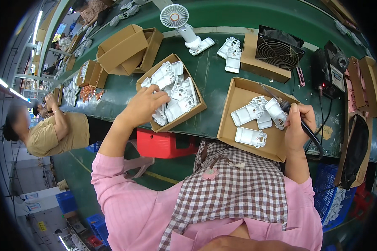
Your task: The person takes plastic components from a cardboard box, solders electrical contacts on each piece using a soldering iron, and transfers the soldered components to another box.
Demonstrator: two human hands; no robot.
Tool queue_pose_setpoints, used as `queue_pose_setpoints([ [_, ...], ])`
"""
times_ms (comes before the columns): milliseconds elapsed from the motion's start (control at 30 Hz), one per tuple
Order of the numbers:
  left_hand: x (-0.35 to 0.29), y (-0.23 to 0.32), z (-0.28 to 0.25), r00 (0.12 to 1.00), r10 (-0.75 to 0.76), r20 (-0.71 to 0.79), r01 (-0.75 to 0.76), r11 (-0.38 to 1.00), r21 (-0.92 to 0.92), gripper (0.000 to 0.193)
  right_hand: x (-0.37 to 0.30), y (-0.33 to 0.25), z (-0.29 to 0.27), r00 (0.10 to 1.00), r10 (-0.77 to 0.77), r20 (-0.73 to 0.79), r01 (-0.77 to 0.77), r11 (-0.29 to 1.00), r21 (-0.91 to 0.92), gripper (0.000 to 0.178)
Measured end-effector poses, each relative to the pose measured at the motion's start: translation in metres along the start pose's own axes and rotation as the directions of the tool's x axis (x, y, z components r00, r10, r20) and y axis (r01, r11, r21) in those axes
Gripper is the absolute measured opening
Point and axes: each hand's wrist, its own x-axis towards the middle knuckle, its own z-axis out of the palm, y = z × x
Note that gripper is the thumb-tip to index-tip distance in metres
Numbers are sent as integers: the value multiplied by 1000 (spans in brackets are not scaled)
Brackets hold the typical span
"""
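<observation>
My left hand (pixel 148 102) is over the near left side of a cardboard box (pixel 199 109) filled with white plastic housings (pixel 182 94). Its fingers are bent and apart, touching or just above the parts, and I see nothing held in them. A soldering iron (pixel 285 106) with a thick black cable is gripped in my right hand (pixel 298 125), its thin metal tip pointing up and left. That hand is at the right side of a shallow cardboard tray (pixel 225 123). Several white housings (pixel 250 137) lie in the tray, one tilted right beside my fingers.
Behind the boxes stand a white handheld fan (pixel 174 19), a black fan unit (pixel 280 52) on cardboard and loose white housings (pixel 233 58). A black soldering station (pixel 333 75) sits at right. Stacked empty boxes (pixel 125 48) are at left. Another person (pixel 56 129) works further left.
</observation>
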Motion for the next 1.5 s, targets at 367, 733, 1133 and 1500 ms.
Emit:
queue_pose_setpoints([
  [367, -1, -8, 2, 995, 77, 60, -89, 970, 227, 31, 0, -1, 0, 999, 37, 10, -37, 998, 45, 12],
  [733, -25, -5, -46, 965, -256, 48, 256, 899, -354, 54, 2, -1, 1, 998, 50, 27, -51, 996, 73, 12],
  [1133, -5, 37, 26, 909, -398, 122, 390, 713, -583, 57, 1, 1, -3, 997, 76, 25, -78, 993, 87, 12],
  [1500, 0, 45, 27, 909, -417, 20, 283, 579, -765, 68, 2, -1, -1, 997, 80, 18, -82, 990, 119, 12],
])
